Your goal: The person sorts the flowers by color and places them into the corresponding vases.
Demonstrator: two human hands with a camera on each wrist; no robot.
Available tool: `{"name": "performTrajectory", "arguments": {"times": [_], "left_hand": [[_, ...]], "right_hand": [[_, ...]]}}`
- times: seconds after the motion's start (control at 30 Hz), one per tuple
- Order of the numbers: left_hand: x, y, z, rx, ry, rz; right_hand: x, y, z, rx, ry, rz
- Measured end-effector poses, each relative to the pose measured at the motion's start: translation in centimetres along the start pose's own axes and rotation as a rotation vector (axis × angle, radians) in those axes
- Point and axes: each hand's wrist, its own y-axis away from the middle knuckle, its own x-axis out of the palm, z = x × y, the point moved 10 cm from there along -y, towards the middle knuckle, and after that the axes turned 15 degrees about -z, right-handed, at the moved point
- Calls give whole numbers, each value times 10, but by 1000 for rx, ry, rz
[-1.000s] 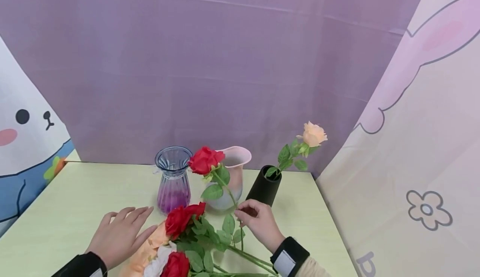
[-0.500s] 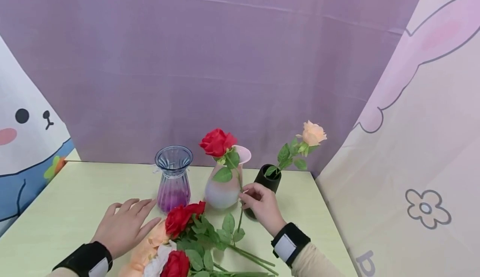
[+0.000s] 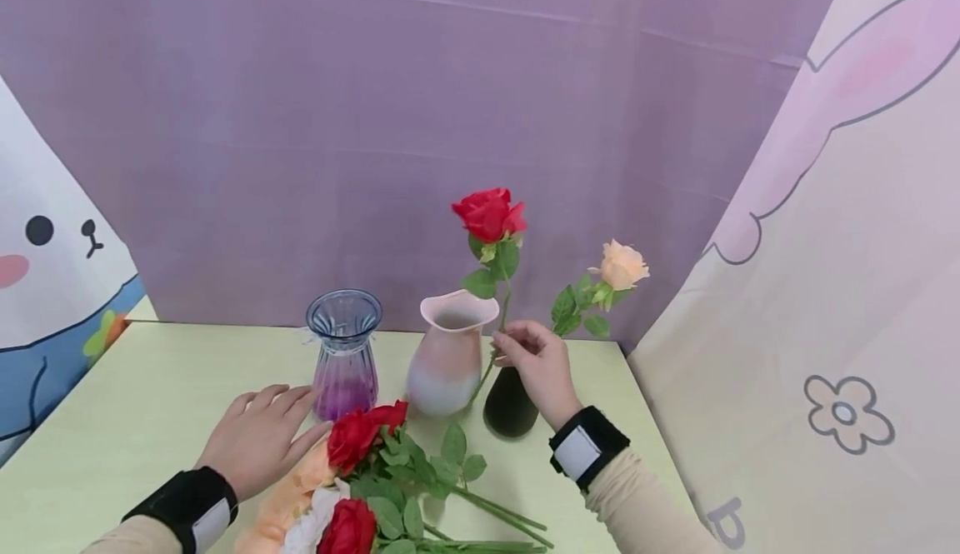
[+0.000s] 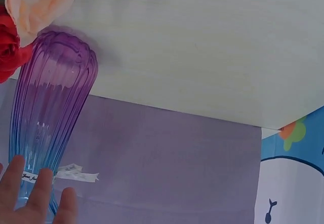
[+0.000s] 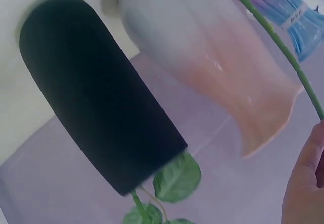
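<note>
My right hand pinches the green stem of a red rose, which stands upright with its bloom above the vases. The stem's lower part passes in front of the pink and pale blue vase; the hand covers the top of the black vase. A peach rose leans out of that black vase. Over the left side of the flower pile, my left hand hovers with straight, spread fingers. It is near the blue and purple glass vase, and I cannot tell whether it touches any bloom.
Loose red roses, peach blooms and a white bloom lie at the front of the pale green table, stems pointing right. A purple cloth hangs behind, and printed cloths flank both sides.
My right hand has lifted the red rose up and to the right, off the pile and above the vases. The left hand has shifted slightly right and forward.
</note>
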Motion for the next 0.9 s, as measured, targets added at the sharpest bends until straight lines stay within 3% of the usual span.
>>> {"name": "performTrajectory", "arguments": {"times": [0.23,0.53,0.7,0.9], "left_hand": [[-3,-21,-17,66,130,-70],[-13,-49,-46,100,209,-56],[-23,-55,-53,98,187,-38],[-13,-60,-50,54,121,-49]], "right_hand": [[-4,-43,19,12,-85,-30],[-12,-87,42,12,-149,-111],[-14,-103,51,20,-168,-134],[-16,-121,62,14,-192,-173]]}}
